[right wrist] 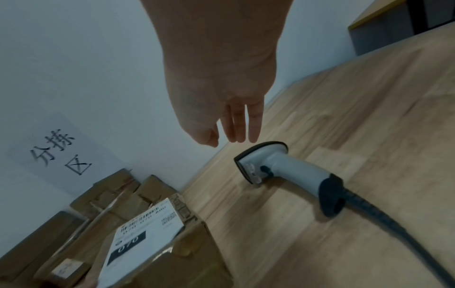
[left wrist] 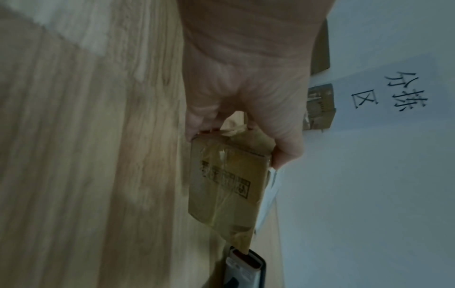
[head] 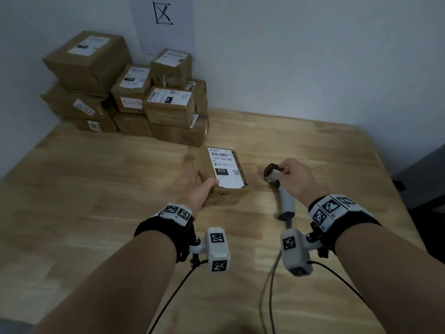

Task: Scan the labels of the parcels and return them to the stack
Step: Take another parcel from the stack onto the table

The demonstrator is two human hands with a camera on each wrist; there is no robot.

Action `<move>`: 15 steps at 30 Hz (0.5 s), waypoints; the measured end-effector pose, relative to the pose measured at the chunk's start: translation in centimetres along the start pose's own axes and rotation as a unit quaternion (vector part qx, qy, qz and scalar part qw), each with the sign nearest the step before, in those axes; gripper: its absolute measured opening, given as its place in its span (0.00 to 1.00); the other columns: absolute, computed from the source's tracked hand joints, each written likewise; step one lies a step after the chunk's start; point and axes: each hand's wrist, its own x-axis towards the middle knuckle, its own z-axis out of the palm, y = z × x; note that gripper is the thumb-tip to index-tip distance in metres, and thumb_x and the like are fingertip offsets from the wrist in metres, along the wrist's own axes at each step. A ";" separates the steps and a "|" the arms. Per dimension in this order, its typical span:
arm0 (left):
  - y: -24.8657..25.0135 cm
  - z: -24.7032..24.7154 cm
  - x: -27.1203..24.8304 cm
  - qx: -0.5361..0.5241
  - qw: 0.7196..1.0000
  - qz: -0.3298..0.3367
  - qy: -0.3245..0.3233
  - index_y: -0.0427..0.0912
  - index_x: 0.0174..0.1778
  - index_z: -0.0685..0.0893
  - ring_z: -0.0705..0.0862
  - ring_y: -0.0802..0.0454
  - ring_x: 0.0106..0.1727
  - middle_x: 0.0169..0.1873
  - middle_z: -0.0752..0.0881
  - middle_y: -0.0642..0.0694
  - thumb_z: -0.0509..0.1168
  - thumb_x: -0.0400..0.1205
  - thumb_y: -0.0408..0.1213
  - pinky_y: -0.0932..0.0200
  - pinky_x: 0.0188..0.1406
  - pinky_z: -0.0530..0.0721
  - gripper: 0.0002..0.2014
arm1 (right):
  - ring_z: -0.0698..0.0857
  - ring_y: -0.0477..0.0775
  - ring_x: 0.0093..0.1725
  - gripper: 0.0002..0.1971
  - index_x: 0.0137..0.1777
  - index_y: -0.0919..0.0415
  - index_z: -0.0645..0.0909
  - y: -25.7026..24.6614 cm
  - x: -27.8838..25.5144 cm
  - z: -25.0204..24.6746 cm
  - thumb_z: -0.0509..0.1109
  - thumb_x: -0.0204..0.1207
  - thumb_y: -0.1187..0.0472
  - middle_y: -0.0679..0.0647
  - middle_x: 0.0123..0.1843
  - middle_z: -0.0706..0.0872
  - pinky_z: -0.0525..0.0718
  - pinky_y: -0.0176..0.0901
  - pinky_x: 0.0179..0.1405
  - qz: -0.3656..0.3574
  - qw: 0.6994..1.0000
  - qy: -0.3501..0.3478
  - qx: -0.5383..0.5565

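Left hand [head: 201, 189] grips a labelled parcel [head: 222, 175]; right hand [right wrist: 221, 109], fingers straight and empty, hovers over the scanner [right wrist: 280, 167] at 3 o'clock; a fumbled pickup could knock it aside.

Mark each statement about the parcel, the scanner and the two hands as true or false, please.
1. The left hand grips the parcel. True.
2. The parcel's label faces down. False: it faces up and reads 070.
3. The right hand grips the scanner. False: its fingers are straight above the scanner, which lies on the table.
4. The stack stands in the table's far left corner by the wall. True.
5. The scanner has no cable. False: a dark cable leaves its handle.
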 end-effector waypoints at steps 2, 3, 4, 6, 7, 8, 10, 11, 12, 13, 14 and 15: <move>-0.7 0.8 0.4 0.000 1.000 -0.015 -0.001 0.53 0.78 0.66 0.82 0.58 0.40 0.61 0.83 0.46 0.64 0.81 0.37 0.68 0.17 0.80 0.28 | 0.77 0.54 0.45 0.14 0.64 0.65 0.77 1.5 0.4 0.2 0.62 0.82 0.61 0.60 0.53 0.83 0.77 0.43 0.44 0.037 0.999 -0.010 -0.020; -1.0 1.1 0.6 0.001 1.000 -0.022 -0.003 0.53 0.78 0.66 0.82 0.57 0.40 0.59 0.83 0.45 0.63 0.81 0.36 0.71 0.13 0.79 0.28 | 0.77 0.54 0.43 0.12 0.62 0.65 0.77 2.1 0.5 0.4 0.61 0.82 0.61 0.60 0.49 0.82 0.76 0.43 0.41 0.056 0.998 -0.019 -0.025; -1.4 1.3 1.0 0.001 1.000 -0.029 -0.008 0.53 0.78 0.66 0.83 0.57 0.40 0.58 0.83 0.45 0.63 0.81 0.36 0.71 0.12 0.78 0.28 | 0.76 0.54 0.39 0.08 0.56 0.66 0.77 2.7 0.7 0.7 0.61 0.83 0.62 0.58 0.42 0.80 0.75 0.41 0.36 0.071 0.996 -0.031 -0.033; -2.3 1.8 2.1 0.006 0.999 -0.040 -0.012 0.53 0.78 0.66 0.84 0.56 0.42 0.59 0.85 0.46 0.63 0.80 0.36 0.67 0.20 0.82 0.28 | 0.74 0.54 0.34 0.10 0.44 0.67 0.76 3.8 0.8 1.4 0.59 0.85 0.63 0.55 0.31 0.72 0.68 0.39 0.27 0.096 0.993 -0.050 -0.043; -2.7 2.0 2.5 0.005 0.999 -0.051 -0.014 0.53 0.78 0.66 0.85 0.56 0.43 0.57 0.86 0.48 0.63 0.80 0.37 0.63 0.28 0.83 0.29 | 0.75 0.56 0.37 0.12 0.44 0.67 0.76 4.4 0.9 1.8 0.58 0.86 0.61 0.57 0.32 0.73 0.69 0.40 0.28 0.108 0.991 -0.064 -0.039; -3.2 2.2 3.0 0.003 0.998 -0.062 -0.015 0.53 0.78 0.65 0.84 0.55 0.43 0.54 0.86 0.49 0.63 0.79 0.37 0.60 0.36 0.81 0.29 | 0.76 0.59 0.41 0.15 0.50 0.71 0.79 4.8 1.1 2.2 0.57 0.86 0.59 0.60 0.36 0.76 0.72 0.41 0.34 0.126 0.989 -0.075 -0.026; -3.8 2.2 3.8 -0.001 0.997 -0.080 -0.017 0.53 0.76 0.65 0.81 0.53 0.46 0.48 0.84 0.51 0.63 0.79 0.38 0.54 0.46 0.77 0.28 | 0.80 0.63 0.47 0.19 0.58 0.77 0.78 5.5 1.5 3.1 0.60 0.84 0.56 0.63 0.42 0.77 0.73 0.48 0.41 0.166 0.982 -0.088 0.014; -4.0 2.1 4.1 -0.004 0.996 -0.092 -0.021 0.53 0.75 0.66 0.81 0.51 0.48 0.48 0.84 0.50 0.64 0.78 0.38 0.53 0.48 0.76 0.28 | 0.81 0.65 0.48 0.20 0.59 0.77 0.78 5.7 1.9 3.7 0.62 0.83 0.57 0.63 0.41 0.77 0.73 0.49 0.42 0.183 0.978 -0.095 0.034; -4.1 1.9 4.4 -0.004 0.994 -0.102 -0.025 0.54 0.74 0.68 0.80 0.49 0.49 0.49 0.84 0.48 0.64 0.76 0.38 0.52 0.48 0.74 0.28 | 0.82 0.65 0.49 0.19 0.59 0.78 0.78 5.8 2.1 4.2 0.63 0.82 0.58 0.63 0.40 0.78 0.74 0.50 0.43 0.197 0.974 -0.099 0.053; -4.2 1.7 4.7 0.000 0.994 -0.108 -0.028 0.54 0.72 0.70 0.79 0.48 0.49 0.51 0.84 0.47 0.64 0.75 0.38 0.52 0.46 0.73 0.27 | 0.82 0.66 0.49 0.19 0.59 0.78 0.79 5.8 2.4 4.6 0.64 0.81 0.59 0.63 0.39 0.78 0.74 0.51 0.43 0.207 0.971 -0.099 0.069; -4.2 1.5 5.0 0.004 0.993 -0.115 -0.029 0.54 0.70 0.72 0.79 0.48 0.49 0.52 0.84 0.47 0.64 0.75 0.38 0.53 0.44 0.73 0.25 | 0.83 0.66 0.51 0.18 0.60 0.77 0.79 5.9 2.7 5.1 0.65 0.80 0.60 0.64 0.40 0.80 0.74 0.50 0.44 0.211 0.969 -0.090 0.086; -4.2 1.2 5.2 0.006 0.992 -0.121 -0.030 0.54 0.69 0.73 0.79 0.49 0.48 0.53 0.84 0.47 0.64 0.75 0.39 0.54 0.44 0.72 0.24 | 0.84 0.67 0.54 0.18 0.62 0.76 0.79 5.9 2.9 5.4 0.67 0.79 0.61 0.66 0.44 0.84 0.75 0.50 0.46 0.215 0.968 -0.075 0.105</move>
